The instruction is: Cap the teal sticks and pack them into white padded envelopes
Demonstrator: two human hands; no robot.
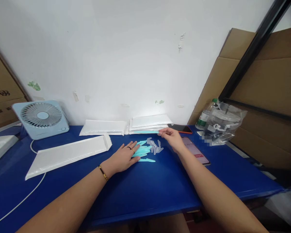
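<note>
My right hand [171, 137] pinches one end of a slim turquoise eyebrow razor [145, 132]. That razor points left, in front of the stacked white padded envelopes [150, 121]. Fingers spread, my left hand [124, 157] lies flat over the left side of a pile of turquoise eyebrow razors [143, 150], partly hiding it. One loose razor [147, 160] rests on the blue table just in front of the pile. Small translucent blade caps [155, 146] are scattered to the right of the pile, between my hands.
On the left are a light-blue fan [42, 118], its white cable and a long white envelope [68, 157]. Another envelope [103, 127] lies by the wall. To the right are two phones [195, 150], a bottle [205, 116] and a bagged cup [221, 124] on the blue table [145, 194].
</note>
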